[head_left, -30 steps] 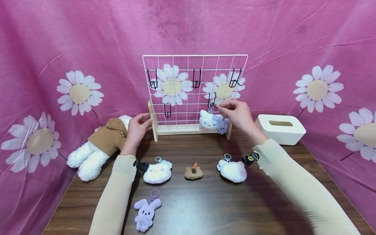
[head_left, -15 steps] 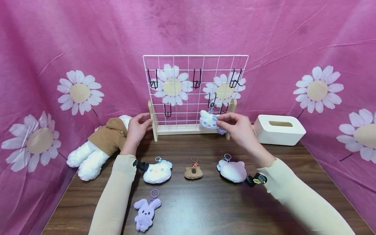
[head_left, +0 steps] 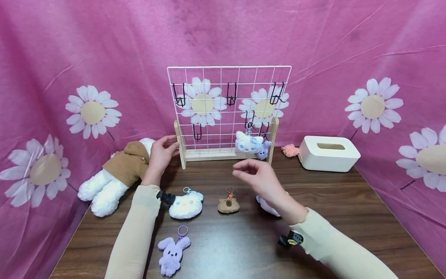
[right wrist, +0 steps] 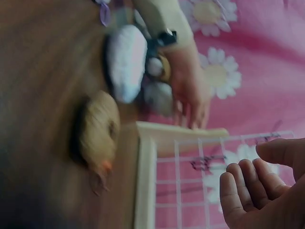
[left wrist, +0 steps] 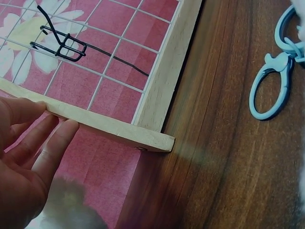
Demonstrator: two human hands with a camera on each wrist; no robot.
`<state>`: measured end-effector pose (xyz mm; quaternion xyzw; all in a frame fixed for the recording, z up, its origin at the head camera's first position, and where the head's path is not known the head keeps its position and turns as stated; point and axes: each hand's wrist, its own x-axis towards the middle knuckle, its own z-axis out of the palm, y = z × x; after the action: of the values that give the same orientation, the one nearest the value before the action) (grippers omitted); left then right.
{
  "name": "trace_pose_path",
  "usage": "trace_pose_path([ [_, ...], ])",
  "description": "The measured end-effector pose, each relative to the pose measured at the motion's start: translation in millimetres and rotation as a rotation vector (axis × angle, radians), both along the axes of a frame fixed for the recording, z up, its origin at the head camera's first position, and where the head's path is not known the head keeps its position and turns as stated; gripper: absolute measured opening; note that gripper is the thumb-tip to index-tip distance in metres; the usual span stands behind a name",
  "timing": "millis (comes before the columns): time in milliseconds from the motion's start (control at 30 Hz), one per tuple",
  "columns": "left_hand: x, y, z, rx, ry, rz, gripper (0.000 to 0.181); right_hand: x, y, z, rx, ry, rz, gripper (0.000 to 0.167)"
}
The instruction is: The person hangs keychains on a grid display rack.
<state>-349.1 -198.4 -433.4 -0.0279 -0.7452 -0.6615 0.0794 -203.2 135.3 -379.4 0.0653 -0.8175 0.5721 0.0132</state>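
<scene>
In the head view my left hand (head_left: pixel 161 155) touches the left wooden post (head_left: pixel 180 149) of a white wire grid rack. Its fingertips lie against the post's outer edge in the left wrist view. My right hand (head_left: pixel 259 180) hovers over the table in front of the rack, fingers loosely bent, holding nothing. A white cat plush keychain (head_left: pixel 245 142) with a blue bow hangs from a black hook, overlapping a purple bunny keychain (head_left: pixel 264 151). A brown plush keychain (head_left: pixel 228 205) lies on the table near the right hand, which partly covers a white plush keychain (head_left: pixel 268 207).
Another white cat keychain (head_left: pixel 186 205) and a purple bunny keychain (head_left: pixel 170 255) lie front left. A large white plush in a brown top (head_left: pixel 122 166) lies at the left. A pink bundle (head_left: pixel 290 150) sits beside a white tissue box (head_left: pixel 329 157) at the right.
My right hand has come away from the hanging cat plush, down and towards me, baring the pink bundle. The cat plush still hangs on its hook. My left hand has stayed at the post.
</scene>
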Motion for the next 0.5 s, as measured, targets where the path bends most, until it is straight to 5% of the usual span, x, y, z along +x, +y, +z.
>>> trace_pose_path([
  [267,2.0,-1.6,1.4,-0.009,-0.012,-0.015,0.04,16.7,-37.4,-39.7,-0.004,-0.065,0.142,0.016],
  [500,1.4,-1.1,1.4,-0.021,-0.007,0.003,0.039,28.5,-67.3,-58.5,0.032,-0.08,0.263,0.022],
])
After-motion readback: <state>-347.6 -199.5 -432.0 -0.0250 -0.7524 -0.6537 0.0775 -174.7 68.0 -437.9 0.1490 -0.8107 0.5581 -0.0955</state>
